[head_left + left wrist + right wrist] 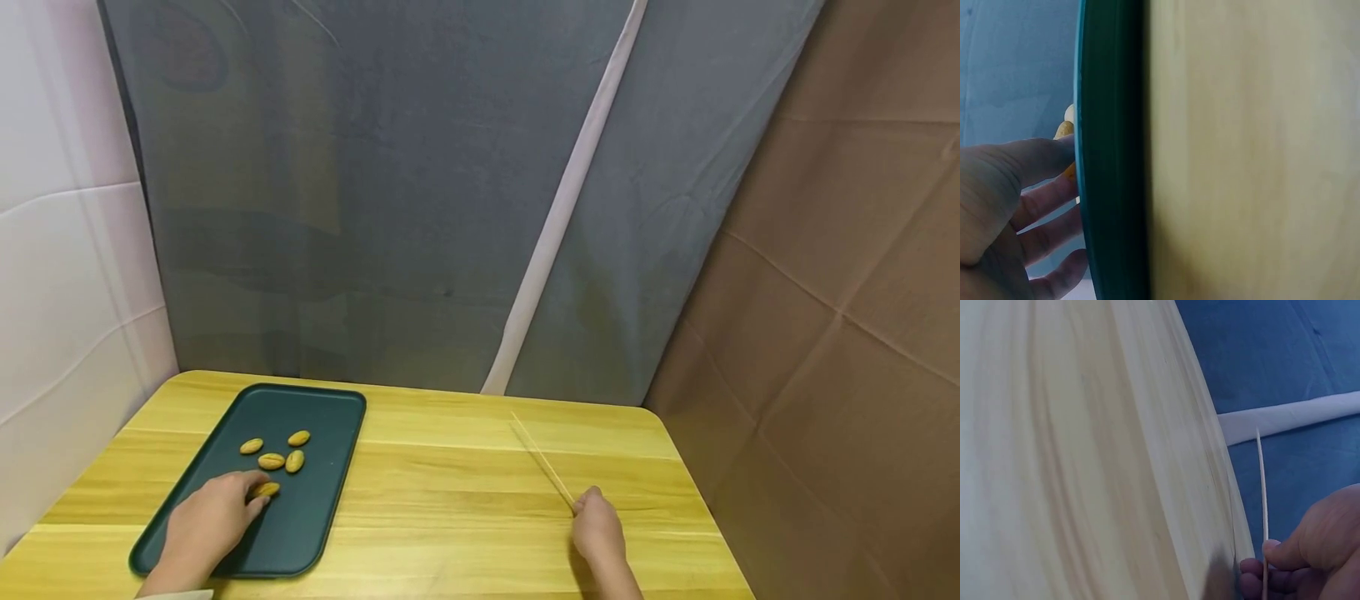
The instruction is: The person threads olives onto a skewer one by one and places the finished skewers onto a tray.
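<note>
On the left, a dark green tray (pixel 330 500) carries several small yellow-brown oval pieces (pixel 272 461), nut- or fruit-like, some with a dark line along them. My left hand (pixel 210 518) reaches over the tray and pinches the nearest oval piece (pixel 268 490) between thumb and fingers. In the left wrist view the tray rim (pixel 1110 150) hides the fingertips and most of that piece. My right hand (pixel 598 527) grips a thin bamboo skewer (pixel 543 458) near its lower end, above the table. The skewer's narrow tip points up and away, as the right wrist view also shows.
The light wooden table (pixel 442 500) has rounded far corners. A grey cloth (pixel 390 192) with a pale strip (pixel 555 225) hangs behind it. White cloth (pixel 67 250) stands on the left and brown cloth (pixel 840 333) on the right.
</note>
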The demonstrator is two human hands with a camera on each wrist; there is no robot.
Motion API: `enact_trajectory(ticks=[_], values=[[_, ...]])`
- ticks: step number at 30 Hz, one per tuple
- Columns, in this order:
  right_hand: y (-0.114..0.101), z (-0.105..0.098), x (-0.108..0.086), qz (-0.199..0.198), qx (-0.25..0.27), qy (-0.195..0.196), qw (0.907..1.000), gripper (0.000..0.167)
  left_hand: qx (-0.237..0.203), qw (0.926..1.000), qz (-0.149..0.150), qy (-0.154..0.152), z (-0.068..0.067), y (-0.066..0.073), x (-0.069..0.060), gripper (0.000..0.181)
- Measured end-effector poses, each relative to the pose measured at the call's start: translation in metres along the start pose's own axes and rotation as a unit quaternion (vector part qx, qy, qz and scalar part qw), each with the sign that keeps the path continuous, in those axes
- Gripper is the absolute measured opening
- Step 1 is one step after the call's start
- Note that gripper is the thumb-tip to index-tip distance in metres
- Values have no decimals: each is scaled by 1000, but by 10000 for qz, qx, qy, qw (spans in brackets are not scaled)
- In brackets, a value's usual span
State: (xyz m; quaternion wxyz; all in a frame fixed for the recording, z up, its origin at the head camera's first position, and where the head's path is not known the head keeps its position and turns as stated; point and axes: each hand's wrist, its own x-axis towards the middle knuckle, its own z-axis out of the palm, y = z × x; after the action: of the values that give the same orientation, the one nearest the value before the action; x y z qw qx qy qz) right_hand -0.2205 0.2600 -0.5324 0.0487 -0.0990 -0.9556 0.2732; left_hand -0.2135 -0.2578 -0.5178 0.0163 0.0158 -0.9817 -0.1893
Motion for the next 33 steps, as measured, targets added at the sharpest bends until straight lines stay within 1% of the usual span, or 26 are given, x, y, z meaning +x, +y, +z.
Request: enact_trajectory(ticks=[3, 6, 13, 14, 19, 23, 29, 33], values=[[3, -2, 0, -16, 156, 52, 9999, 9, -28, 10000, 21, 20, 0, 1, -1, 27], [6, -5, 1, -54, 297, 189, 9994, 11, -60, 10000, 47, -6, 1, 4, -1, 29], [12, -10, 4, -247, 510, 695, 9960, 16, -24, 9999, 96, 19, 2, 7, -2, 28], [13, -11, 5, -252, 582, 703, 9955, 17, -26, 9999, 105, 10, 2, 7, -2, 28], [16, -13, 6, -314, 771, 765, 9936, 9, -20, 9999, 129, -35, 2, 9, -1, 29], [17, -14, 6, -376, 735, 865, 9928, 18, 7, 9999, 144, -19, 2, 10, -1, 29], [18, -11, 7, -435, 628, 1069, 9913, 17, 54, 9999, 123, -9, 1, 10, 0, 29], [19, -11, 8, -462, 584, 1014, 9921, 18, 63, 9999, 117, -28, 1, 10, 0, 30]])
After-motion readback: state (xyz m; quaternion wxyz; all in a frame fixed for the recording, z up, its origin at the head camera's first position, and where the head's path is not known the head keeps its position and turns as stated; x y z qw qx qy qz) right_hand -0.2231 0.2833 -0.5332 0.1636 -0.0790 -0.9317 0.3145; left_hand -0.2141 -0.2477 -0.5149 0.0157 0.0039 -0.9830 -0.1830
